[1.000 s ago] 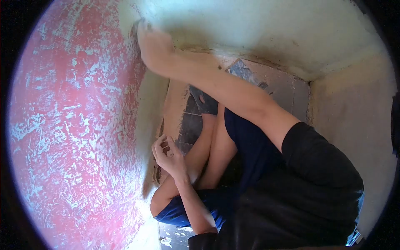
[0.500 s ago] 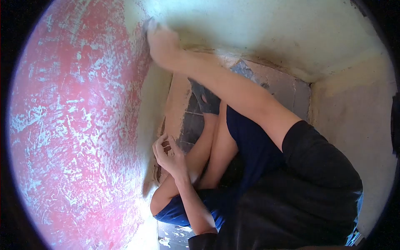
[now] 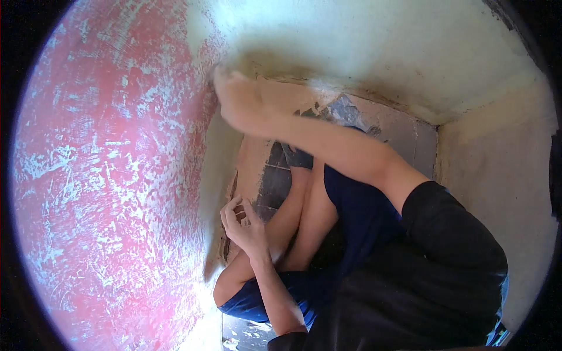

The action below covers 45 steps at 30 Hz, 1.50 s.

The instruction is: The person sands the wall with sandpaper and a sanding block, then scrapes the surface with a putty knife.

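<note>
My right hand [image 3: 237, 99] is closed and blurred, pressed to the edge of the pink wall [image 3: 111, 175] by the corner. Under its fingertips is a small grey piece [image 3: 219, 74], too smeared to tell its kind. White scuffed patches cover the pink paint. Above my bent knee, my left hand [image 3: 243, 225] hangs near the pale lower strip of that wall. Its fingers are loosely curled and apart, with nothing visible in them.
A pale greenish wall [image 3: 374, 47] meets the pink one at the corner, and a beige wall [image 3: 497, 169] stands to the right. My crossed legs [image 3: 304, 228] rest on dark floor tiles [image 3: 275, 184]. Plaster dust [image 3: 252, 167] lies along the wall's foot.
My right hand has slid down along the edge of the pink wall, with its forearm lowered too. My left hand has shifted only slightly with the view.
</note>
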Motion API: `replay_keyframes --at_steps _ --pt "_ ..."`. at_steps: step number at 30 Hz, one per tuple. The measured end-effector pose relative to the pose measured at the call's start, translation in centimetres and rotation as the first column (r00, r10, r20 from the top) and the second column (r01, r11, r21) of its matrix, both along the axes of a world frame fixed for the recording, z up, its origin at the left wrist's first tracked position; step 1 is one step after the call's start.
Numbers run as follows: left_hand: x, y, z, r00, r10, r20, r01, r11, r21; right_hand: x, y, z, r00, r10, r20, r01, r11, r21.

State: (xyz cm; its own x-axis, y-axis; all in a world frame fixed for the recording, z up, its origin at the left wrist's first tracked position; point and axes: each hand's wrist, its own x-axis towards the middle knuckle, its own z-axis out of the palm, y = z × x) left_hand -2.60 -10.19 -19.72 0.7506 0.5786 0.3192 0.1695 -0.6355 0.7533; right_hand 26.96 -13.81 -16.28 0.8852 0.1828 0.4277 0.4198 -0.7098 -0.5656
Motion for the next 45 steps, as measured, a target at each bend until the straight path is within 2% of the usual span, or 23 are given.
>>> replay_keyframes --at_steps 2,3,4,5,8,9,12,13,14,17,19,20,22,25,26,28,30,32,36,39,40,42,45 --pt "0.3 -0.3 0.5 1.0 0.004 0.022 -0.004 1.0 0.013 -2.1 0.2 -0.5 0.964 0.056 0.259 -0.057 0.998 -0.002" --pt "-0.2 -0.5 0.4 1.0 0.001 0.006 -0.001 1.0 0.01 -0.9 -0.5 -0.5 0.968 0.053 0.243 -0.054 0.999 -0.003" --pt "-0.4 -0.4 0.5 1.0 -0.008 0.012 0.008 1.0 0.021 2.3 -1.3 0.3 0.994 0.064 -0.086 -0.064 0.998 -0.006" --pt "0.0 -0.3 0.5 0.999 -0.011 0.034 0.01 0.999 0.032 4.1 -1.6 1.6 0.918 0.073 -0.391 -0.082 0.997 -0.006" --pt "-0.4 0.0 -0.4 1.0 -0.008 0.011 0.008 1.0 -0.003 1.0 -0.5 0.5 0.968 0.013 -0.252 -0.027 0.998 -0.051" --pt "-0.2 0.0 -0.3 1.0 -0.007 0.009 0.007 1.0 -0.006 -1.9 -0.8 0.7 0.992 0.084 -0.099 -0.086 0.996 -0.021" --pt "-0.3 -0.6 0.2 1.0 -0.003 -0.005 0.003 1.0 0.016 0.9 0.9 -2.6 0.995 -0.018 -0.103 0.01 0.997 -0.078" --pt "-0.4 -0.7 0.3 1.0 -0.009 -0.011 0.009 1.0 -0.004 3.2 -0.1 -1.3 0.953 -0.02 -0.302 -0.014 0.994 -0.108" --pt "-0.1 -0.5 0.6 1.0 -0.007 0.0 0.007 1.0 -0.023 3.1 -0.3 -0.6 0.957 -0.014 -0.291 -0.017 0.995 -0.103" --pt "-0.5 -0.1 -0.4 1.0 -0.011 0.017 0.011 1.0 -0.01 1.1 -1.4 0.5 0.951 -0.003 -0.311 0.009 1.0 0.016" --pt "-0.1 -0.1 0.1 1.0 -0.009 0.024 0.009 1.0 -0.01 -2.7 -1.3 0.8 0.959 0.153 -0.239 -0.19 0.972 -0.141" --pt "-0.1 -0.3 0.2 1.0 -0.008 0.024 0.009 1.0 -0.011 -1.6 -1.1 0.5 0.958 0.155 -0.241 -0.194 0.97 -0.144" --pt "-0.3 -0.5 0.3 1.0 -0.024 0.011 0.024 1.0 0.0 1.6 -0.9 -0.6 0.965 0.031 -0.262 -0.065 0.99 -0.121" --pt "-0.4 -0.3 0.3 0.999 -0.023 0.023 0.023 1.0 0.009 3.6 -1.5 0.0 0.915 0.047 -0.4 -0.048 0.999 0.008" --pt "-0.4 -0.3 0.2 1.0 -0.027 0.008 0.027 1.0 0.001 2.9 -1.2 -0.6 0.917 0.047 -0.396 -0.048 0.999 0.006" --pt "-0.3 -0.3 0.1 1.0 -0.025 0.015 0.025 1.0 -0.018 -0.9 0.0 -1.9 0.98 0.056 -0.19 -0.079 0.99 -0.113" --pt "0.3 -0.4 0.1 1.0 -0.018 0.025 0.019 0.999 -0.039 -0.7 -1.1 0.1 0.977 0.101 -0.189 -0.114 0.992 -0.06" --pt "0.1 -0.6 1.0 0.998 -0.043 0.043 0.044 0.999 -0.011 3.5 -2.2 0.5 0.843 0.129 -0.522 -0.204 0.975 -0.088" --pt "-0.5 -0.2 0.0 1.0 -0.025 -0.016 0.024 0.998 -0.055 2.2 -1.2 -0.7 0.889 0.064 -0.453 -0.118 0.989 -0.093" --pt "0.3 -0.2 0.5 1.0 -0.02 0.015 0.021 0.998 -0.059 -1.7 -0.8 -0.7 0.952 0.11 -0.285 -0.151 0.981 -0.124" --pt "0.6 -0.3 0.9 0.999 -0.024 0.031 0.025 0.999 -0.033 0.3 -1.2 -1.0 0.95 0.108 -0.291 -0.151 0.98 -0.127" --pt "-0.2 -0.2 1.0 0.998 -0.034 0.045 0.034 0.999 0.003 4.7 -1.9 -0.4 0.846 0.04 -0.532 -0.103 0.99 -0.091" --pt "-0.5 0.1 0.2 1.0 -0.02 0.007 0.021 1.0 -0.022 1.9 -0.7 -0.5 0.935 0.014 -0.354 -0.063 0.99 -0.128"
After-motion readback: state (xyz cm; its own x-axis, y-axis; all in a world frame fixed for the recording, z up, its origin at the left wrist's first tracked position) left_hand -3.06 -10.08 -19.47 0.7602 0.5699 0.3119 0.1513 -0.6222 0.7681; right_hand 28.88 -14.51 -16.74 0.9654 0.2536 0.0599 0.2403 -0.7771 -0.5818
